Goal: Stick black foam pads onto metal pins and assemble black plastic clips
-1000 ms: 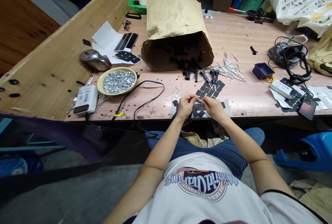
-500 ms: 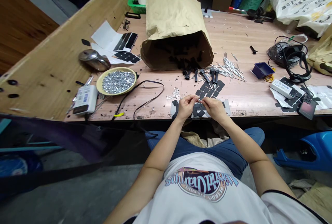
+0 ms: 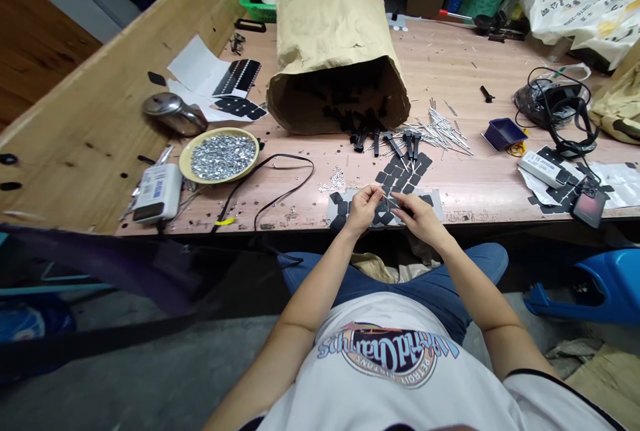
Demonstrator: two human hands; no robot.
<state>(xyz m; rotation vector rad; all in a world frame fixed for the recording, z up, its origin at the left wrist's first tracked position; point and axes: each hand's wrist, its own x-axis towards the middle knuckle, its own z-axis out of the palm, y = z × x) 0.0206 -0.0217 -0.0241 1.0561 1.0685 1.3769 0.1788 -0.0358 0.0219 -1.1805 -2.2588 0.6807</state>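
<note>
My left hand (image 3: 363,208) and my right hand (image 3: 419,216) meet just above the near edge of the wooden table (image 3: 450,78). Both pinch the ends of a thin metal pin (image 3: 389,199) held between them; a small dark piece shows by my right fingers. Under them lies a sheet with black stick-on pads (image 3: 384,212). Further back are loose black pads (image 3: 403,171), black-handled parts (image 3: 400,141) and a heap of metal pins (image 3: 445,131).
A brown paper sack (image 3: 335,58) lies open on its side, spilling black parts. A yellow dish of small silver pieces (image 3: 220,153), a white device (image 3: 155,191), a black cable (image 3: 273,181), a blue tray (image 3: 505,132) and headphones (image 3: 565,111) also sit on the table.
Both hands have dropped slightly toward the pad sheet, still pinching the pin. The view has shifted a little.
</note>
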